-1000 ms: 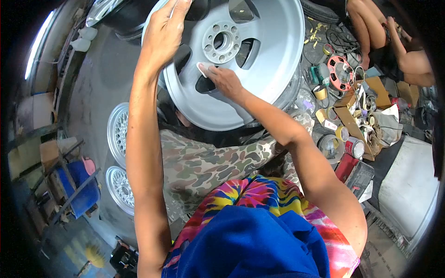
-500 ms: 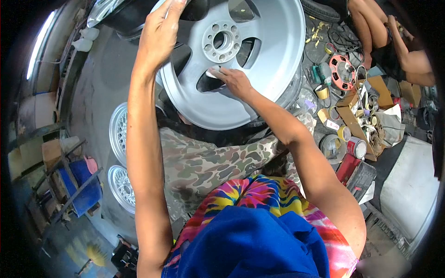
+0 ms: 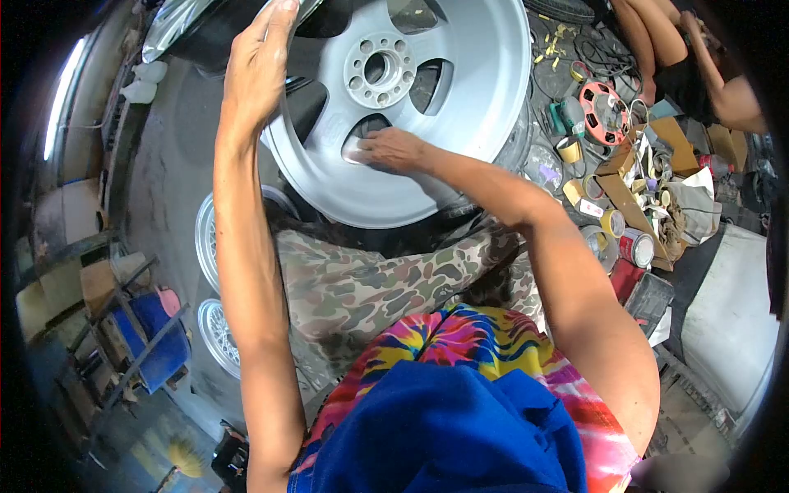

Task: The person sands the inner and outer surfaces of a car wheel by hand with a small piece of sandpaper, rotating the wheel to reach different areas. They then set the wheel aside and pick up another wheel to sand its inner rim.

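A large silver alloy wheel rim (image 3: 477, 99) stands tilted against my camouflage-trousered knees. My left hand (image 3: 256, 70) grips its upper left edge, fingers curled over the rim. My right hand (image 3: 393, 149) presses a small white pad (image 3: 353, 152) against the rim's face, just below a spoke opening and under the hub (image 3: 378, 70).
Two wire-spoke wheels (image 3: 209, 238) lie on the floor to the left. A cardboard box (image 3: 637, 193) of tape rolls and cans, a red cable reel (image 3: 604, 103) and tools crowd the right. Another person (image 3: 699, 57) crouches at the top right. A blue bin (image 3: 152, 341) stands lower left.
My right hand has slid the white pad down and left along the rim's face. The left hand keeps its hold on the rim's edge, and the view has shifted slightly.
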A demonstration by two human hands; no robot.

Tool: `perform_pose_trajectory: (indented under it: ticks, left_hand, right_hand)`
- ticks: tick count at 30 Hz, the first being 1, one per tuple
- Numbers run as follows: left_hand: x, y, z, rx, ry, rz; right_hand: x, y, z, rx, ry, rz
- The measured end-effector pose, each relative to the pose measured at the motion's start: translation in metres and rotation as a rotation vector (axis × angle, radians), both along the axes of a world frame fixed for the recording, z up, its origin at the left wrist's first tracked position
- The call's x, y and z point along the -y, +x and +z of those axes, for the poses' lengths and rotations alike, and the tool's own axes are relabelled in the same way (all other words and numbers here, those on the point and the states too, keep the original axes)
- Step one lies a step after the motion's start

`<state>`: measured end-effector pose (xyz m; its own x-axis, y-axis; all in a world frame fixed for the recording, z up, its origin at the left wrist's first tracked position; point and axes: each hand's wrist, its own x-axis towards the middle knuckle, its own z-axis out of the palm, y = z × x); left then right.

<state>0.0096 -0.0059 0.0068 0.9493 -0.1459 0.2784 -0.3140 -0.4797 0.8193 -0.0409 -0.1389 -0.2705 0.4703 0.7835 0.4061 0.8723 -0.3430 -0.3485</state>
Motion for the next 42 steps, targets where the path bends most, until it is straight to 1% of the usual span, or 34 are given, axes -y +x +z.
perform_pose_trajectory:
  ticks: [3,4,5,7,8,10,11,13,14,15,16,17,18,19,20,21,22,23,25,27,29,30,31,33,34,35,37,38,39,41,42]
  left_hand:
    - [0.014,-0.004,0.011,0.052,-0.059,-0.051]
    - [0.016,-0.008,0.012,0.079,-0.092,-0.079]
    - [0.012,-0.01,0.008,0.074,-0.095,-0.073]
    - [0.005,-0.004,0.002,0.041,-0.01,-0.052]
    - [0.007,-0.003,0.003,0.045,-0.009,-0.065]
    - [0.008,-0.007,0.004,0.059,0.078,-0.007]
    - [0.008,-0.009,0.006,0.058,0.079,-0.016]
    - [0.007,-0.013,0.008,-0.041,0.282,0.119]
    - [0.006,-0.012,0.004,-0.047,0.276,0.117]
    - [0.006,-0.006,0.0,0.079,0.28,0.079]
    - [0.005,0.0,0.0,0.211,0.282,0.047]
    - [0.003,0.002,0.002,0.215,0.277,0.053]
    - [0.0,-0.002,0.001,0.234,0.367,0.084]
    - [0.001,-0.005,0.003,0.255,0.457,0.109]
    - [0.006,-0.01,0.008,0.276,0.471,0.125]
    - [0.008,-0.011,0.008,0.283,0.471,0.12]
    - [0.009,-0.011,0.007,0.296,0.471,0.133]
    - [0.01,-0.012,0.006,0.304,0.473,0.146]
    - [0.018,-0.02,0.012,0.248,0.478,0.155]
    - [0.02,-0.02,0.015,0.193,0.478,0.168]
    - [0.018,-0.017,0.01,0.228,0.473,0.141]
    - [0.016,-0.017,0.006,0.219,0.469,0.144]
    - [0.013,-0.014,0.003,0.246,0.466,0.147]
    - [0.012,-0.012,0.002,0.278,0.464,0.144]
    - [0.012,-0.013,0.001,0.267,0.458,0.148]
    - [0.012,-0.015,0.002,0.257,0.454,0.151]
    - [0.013,-0.013,0.002,0.268,0.436,0.145]
    - [0.014,-0.013,0.001,0.272,0.417,0.135]
    - [0.013,-0.01,0.002,0.275,0.417,0.14]
    - [0.011,-0.01,0.0,0.248,0.433,0.145]
    - [0.008,-0.009,0.0,0.247,0.433,0.149]
  right_hand:
    - [0.024,0.011,-0.017,0.049,-0.138,-0.028]
    - [0.019,0.012,-0.008,0.112,-0.034,-0.07]
    - [0.011,0.009,0.011,0.106,-0.036,-0.064]
    - [-0.008,0.006,0.051,-0.007,0.092,-0.087]
    - [-0.02,0.008,0.044,-0.003,0.094,-0.1]
    - [-0.04,0.006,0.022,0.038,0.117,-0.08]
    - [-0.035,0.004,0.014,0.038,0.119,-0.089]
    - [-0.003,-0.001,-0.003,-0.012,0.047,-0.081]
    - [0.018,-0.004,-0.013,-0.052,-0.13,-0.092]
    - [0.037,-0.011,-0.025,-0.049,-0.137,-0.097]
    - [0.052,-0.013,-0.039,-0.162,0.007,-0.232]
    - [0.059,-0.013,-0.039,-0.277,0.152,-0.359]
    - [0.06,-0.019,-0.042,-0.29,0.145,-0.357]
    - [0.061,-0.021,-0.036,-0.51,0.129,-0.595]
    - [0.061,-0.015,-0.029,-0.714,0.118,-0.836]
    - [0.052,-0.008,-0.04,-0.71,0.125,-0.842]
    - [0.036,0.002,-0.066,-0.711,0.153,-0.931]
    - [0.019,0.008,-0.08,-0.716,0.18,-1.018]
    - [-0.023,0.006,-0.06,-0.892,0.36,-1.214]
    - [-0.049,0.007,-0.025,-0.968,0.506,-1.338]
    - [-0.062,0.005,-0.002,-0.763,0.522,-1.285]
    - [-0.06,-0.003,0.011,-0.774,0.481,-1.221]
    - [-0.059,-0.011,0.008,-0.775,0.479,-1.224]
    - [-0.054,-0.022,-0.011,-0.509,0.355,-1.084]
    - [-0.052,-0.021,-0.019,-0.545,0.247,-1.142]
    - [-0.046,-0.022,-0.025,-0.545,0.249,-1.143]
    - [-0.031,-0.02,-0.03,-0.658,-0.035,-1.083]
    - [-0.029,-0.016,-0.029,-0.721,-0.049,-1.077]
    - [-0.029,-0.012,-0.027,-0.717,-0.049,-1.073]
    - [-0.031,-0.012,-0.035,-0.914,0.384,-1.235]
    - [-0.033,-0.008,-0.038,-0.914,0.381,-1.233]
